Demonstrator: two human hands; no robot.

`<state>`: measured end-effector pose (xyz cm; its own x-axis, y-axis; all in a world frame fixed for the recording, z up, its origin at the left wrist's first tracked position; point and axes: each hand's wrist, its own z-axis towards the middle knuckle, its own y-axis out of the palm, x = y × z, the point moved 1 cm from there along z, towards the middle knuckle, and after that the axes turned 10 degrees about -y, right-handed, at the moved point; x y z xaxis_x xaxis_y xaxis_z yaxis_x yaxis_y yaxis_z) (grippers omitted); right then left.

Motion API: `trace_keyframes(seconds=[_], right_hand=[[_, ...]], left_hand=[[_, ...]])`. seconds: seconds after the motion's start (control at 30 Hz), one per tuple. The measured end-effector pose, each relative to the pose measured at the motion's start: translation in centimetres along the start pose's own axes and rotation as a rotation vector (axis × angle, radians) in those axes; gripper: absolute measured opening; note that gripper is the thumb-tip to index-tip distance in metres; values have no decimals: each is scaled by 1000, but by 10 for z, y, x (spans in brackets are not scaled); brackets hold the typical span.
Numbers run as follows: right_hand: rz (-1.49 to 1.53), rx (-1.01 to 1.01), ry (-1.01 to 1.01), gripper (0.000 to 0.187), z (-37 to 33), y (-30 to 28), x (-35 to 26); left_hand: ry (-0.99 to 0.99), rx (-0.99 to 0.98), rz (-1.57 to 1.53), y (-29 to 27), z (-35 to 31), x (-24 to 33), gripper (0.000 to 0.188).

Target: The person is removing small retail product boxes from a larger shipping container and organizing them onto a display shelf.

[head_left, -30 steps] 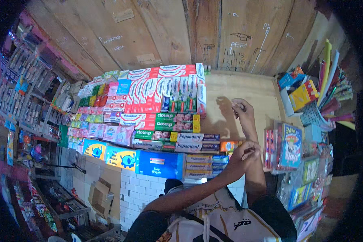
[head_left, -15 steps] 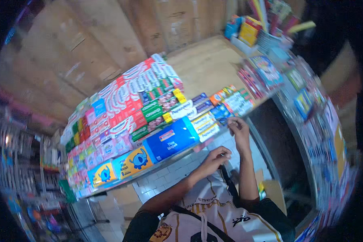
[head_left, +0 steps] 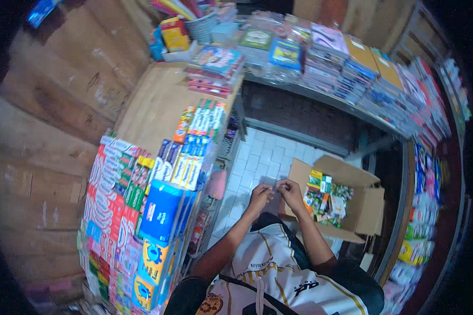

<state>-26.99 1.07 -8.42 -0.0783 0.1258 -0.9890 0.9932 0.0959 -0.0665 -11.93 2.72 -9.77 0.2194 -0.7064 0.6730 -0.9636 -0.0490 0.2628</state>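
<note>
My left hand [head_left: 261,198] and my right hand [head_left: 290,194] are close together in front of my chest, above the white tiled floor. The fingers of both curl inward with thumbs drawn to fingertips. Whatever they pinch, if anything, is too small or blurred to make out. Just right of my right hand, an open cardboard box [head_left: 367,210] stands low down. Small colourful packets and boxes [head_left: 327,198] lie jumbled inside it. On the counter to my left are rows of toothpaste boxes [head_left: 186,170] and blue tissue packs [head_left: 160,210].
The wooden counter [head_left: 147,100] runs along a plank wall at left. Stacked books [head_left: 215,65] and a light-blue basket [head_left: 199,29] stand at its far end. A shelf across the far side bears piled notebooks [head_left: 326,68]. Hanging packets [head_left: 418,220] line the right.
My view has swung right, bringing the cardboard box into sight. My hands have left the counter's edge, and my right hand has come down level with my left.
</note>
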Motion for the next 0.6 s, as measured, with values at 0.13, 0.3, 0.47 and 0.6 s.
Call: trace_keyframes(seconds=[0.13, 0.3, 0.47, 0.6], right_hand=[[20, 126, 76, 12, -27, -27, 47], [42, 262, 163, 12, -57, -58, 74], [302, 370, 339, 9, -92, -111, 95], [77, 399, 488, 9, -105, -166, 138]], left_hand=[[-40, -81, 71, 24, 16, -22, 16], [-187, -146, 289, 66, 35, -48, 16], [-285, -236, 418, 120, 60, -85, 18], [-59, -385, 638, 156, 80, -131, 19]])
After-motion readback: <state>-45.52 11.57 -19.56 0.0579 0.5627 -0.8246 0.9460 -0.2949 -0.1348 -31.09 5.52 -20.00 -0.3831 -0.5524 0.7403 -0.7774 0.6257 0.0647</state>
